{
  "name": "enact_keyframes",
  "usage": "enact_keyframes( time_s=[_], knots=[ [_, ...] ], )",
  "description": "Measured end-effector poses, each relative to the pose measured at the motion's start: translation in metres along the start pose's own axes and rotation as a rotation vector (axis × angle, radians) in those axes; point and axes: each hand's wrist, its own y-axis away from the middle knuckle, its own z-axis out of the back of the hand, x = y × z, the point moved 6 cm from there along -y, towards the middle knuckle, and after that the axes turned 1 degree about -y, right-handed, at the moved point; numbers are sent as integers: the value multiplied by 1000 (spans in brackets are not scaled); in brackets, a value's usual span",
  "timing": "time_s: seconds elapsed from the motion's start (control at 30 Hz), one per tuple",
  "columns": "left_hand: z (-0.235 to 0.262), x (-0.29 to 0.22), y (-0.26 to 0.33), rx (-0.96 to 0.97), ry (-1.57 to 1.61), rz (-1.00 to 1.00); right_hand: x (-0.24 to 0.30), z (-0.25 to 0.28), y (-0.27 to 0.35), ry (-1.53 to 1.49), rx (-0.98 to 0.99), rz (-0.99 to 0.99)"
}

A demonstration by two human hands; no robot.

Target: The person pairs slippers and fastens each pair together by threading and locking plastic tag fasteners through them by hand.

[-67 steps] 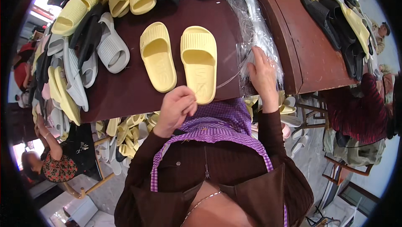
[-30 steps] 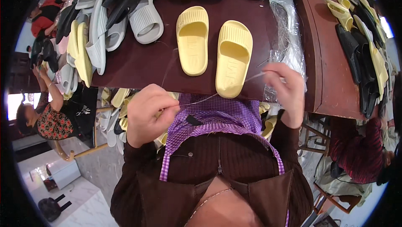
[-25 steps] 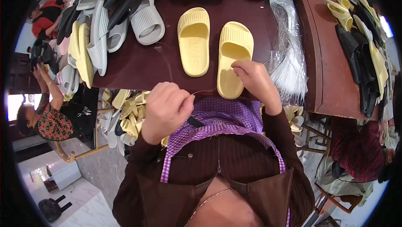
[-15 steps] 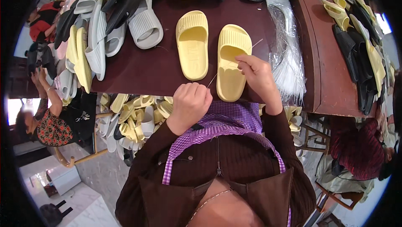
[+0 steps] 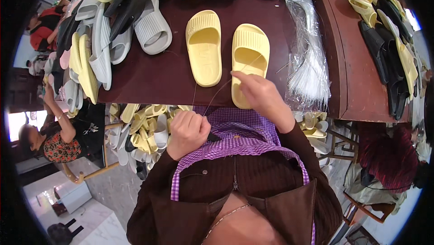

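Two yellow slide slippers lie on the dark red table, toes away from me: the left slipper (image 5: 204, 59) and the right slipper (image 5: 250, 46). My left hand (image 5: 189, 132) is closed in a fist in front of the table edge, with thin clear plastic strands (image 5: 212, 100) coming out of it. A small dark piece shows beside that fist; I cannot tell whether it is held. Over the right slipper's heel is my right hand (image 5: 262, 95), its index finger reaching left and other fingers curled. One strand runs up to that fingertip; the thumb is hidden.
A clear bag of white strands (image 5: 307, 59) lies right of the slippers. Grey slippers (image 5: 153, 28) and black ones crowd the left and back. More slippers are heaped below the table (image 5: 144, 129). A second table (image 5: 361, 96) bears slippers at right. Other people sit at both sides.
My left hand has moved down and left, off the table edge. My right hand has shifted left and down, its index finger now stretched across the slipper. The strands between the hands have spread.
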Motion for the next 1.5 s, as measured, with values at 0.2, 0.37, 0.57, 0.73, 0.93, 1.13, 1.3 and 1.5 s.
enact_keyframes(
  time_s=[0.2, 0.37, 0.57, 0.73, 0.93, 1.13, 1.3, 1.5],
  knots=[
    [0, -2, -2, -10, 21, -24, 1, -21, 0, 129, 152, 80],
    [4, -3, 3, 9, 24, -67, 12, -26, 8, -19, 253, 113],
    [4, -4, 2, 9, 34, -116, 18, -13, 6, -23, 330, 24],
    [-2, -2, -13, -10, 5, -109, -2, -16, -7, 185, 448, -65],
    [-44, 27, -69, 27, -133, -88, -29, -2, -32, 314, 185, -96],
    [-91, 76, -97, 17, -120, 7, -27, 29, -36, 87, -58, -116],
    [-99, 93, -106, -21, -85, 11, -73, 62, -57, 215, -155, -289],
    [-102, 101, -108, -27, 4, 22, -137, 37, -88, 530, 64, -433]
  ],
)
